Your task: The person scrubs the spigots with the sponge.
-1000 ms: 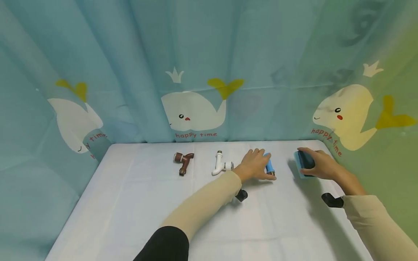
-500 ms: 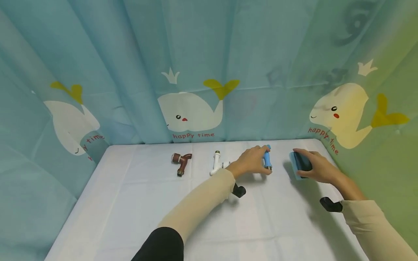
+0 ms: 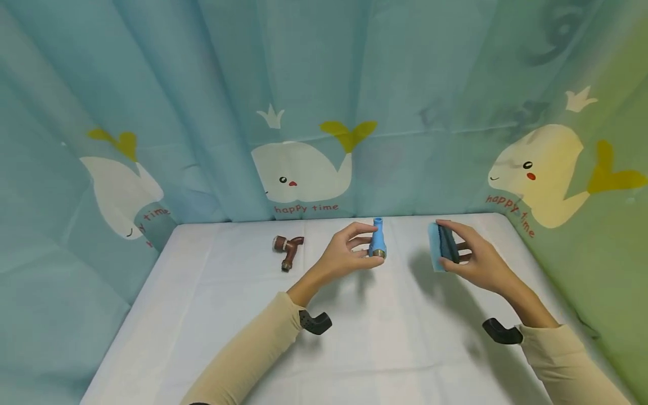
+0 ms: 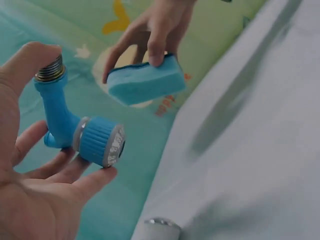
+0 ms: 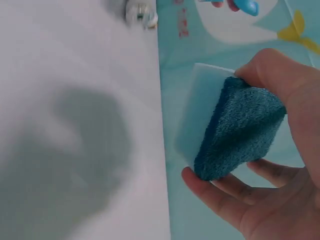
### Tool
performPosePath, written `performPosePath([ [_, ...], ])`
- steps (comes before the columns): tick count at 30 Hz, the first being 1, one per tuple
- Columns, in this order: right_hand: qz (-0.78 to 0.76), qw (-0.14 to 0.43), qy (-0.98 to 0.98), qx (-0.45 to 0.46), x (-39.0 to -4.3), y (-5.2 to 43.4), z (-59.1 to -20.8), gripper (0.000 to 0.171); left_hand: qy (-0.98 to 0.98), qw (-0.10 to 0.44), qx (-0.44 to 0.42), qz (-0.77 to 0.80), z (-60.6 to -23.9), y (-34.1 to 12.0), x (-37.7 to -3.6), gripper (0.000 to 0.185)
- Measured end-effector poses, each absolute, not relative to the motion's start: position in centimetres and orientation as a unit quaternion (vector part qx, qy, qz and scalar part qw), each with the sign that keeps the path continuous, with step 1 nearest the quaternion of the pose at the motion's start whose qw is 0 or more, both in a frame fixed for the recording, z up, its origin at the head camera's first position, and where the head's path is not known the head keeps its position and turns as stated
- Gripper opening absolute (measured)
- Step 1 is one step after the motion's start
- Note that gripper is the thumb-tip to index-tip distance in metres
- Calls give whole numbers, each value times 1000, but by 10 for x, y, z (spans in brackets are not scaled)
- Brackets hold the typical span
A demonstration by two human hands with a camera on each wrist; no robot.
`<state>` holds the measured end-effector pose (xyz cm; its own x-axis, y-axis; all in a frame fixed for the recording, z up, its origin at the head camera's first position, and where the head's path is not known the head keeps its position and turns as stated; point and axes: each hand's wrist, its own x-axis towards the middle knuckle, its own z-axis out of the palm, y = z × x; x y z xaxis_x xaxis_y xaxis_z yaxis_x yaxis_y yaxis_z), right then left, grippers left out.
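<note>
Fingers of the right hand (image 3: 476,260) were curled about a sponge (image 3: 441,246), thumb on the dark scouring face and fingertips under the pale blue foam, holding it on edge above the worktop (image 3: 395,337). The left hand (image 3: 340,256) pinched a blue tap (image 3: 377,244) upright, thumb near its threaded metal end and the other fingers (image 4: 82,182) spread loosely beneath the ribbed knob. Both things hung clear of the worktop, the sponge just right of the tap and not touching it.

Going by size, the sponge was the safer of the two: the grip was shallow, though, and a hard rub might well have folded the foam out of the fingers. The tap looked the likelier loss. It was smooth, held by few fingertips, and pressure from the sponge's side could have twisted it round in that light pinch or knocked it down onto the worktop. A white tap (image 4: 159,227) lay on the worktop below the blue one, and a brown tap (image 3: 288,247) lay well left of it, so a dropped piece could have struck either.
</note>
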<state>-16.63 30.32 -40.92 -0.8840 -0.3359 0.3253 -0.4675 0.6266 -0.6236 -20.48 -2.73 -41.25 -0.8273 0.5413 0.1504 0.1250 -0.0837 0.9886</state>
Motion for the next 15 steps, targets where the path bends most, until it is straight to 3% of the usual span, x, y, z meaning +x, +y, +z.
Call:
performPosePath([
  [7, 388, 90, -880, 259, -165, 263, -401, 82, 630, 174, 216, 726, -417, -52, -195, 93],
  [15, 413, 90, -848, 321, -156, 207, -371, 77, 632, 158, 241, 720, -414, -61, -192, 101],
])
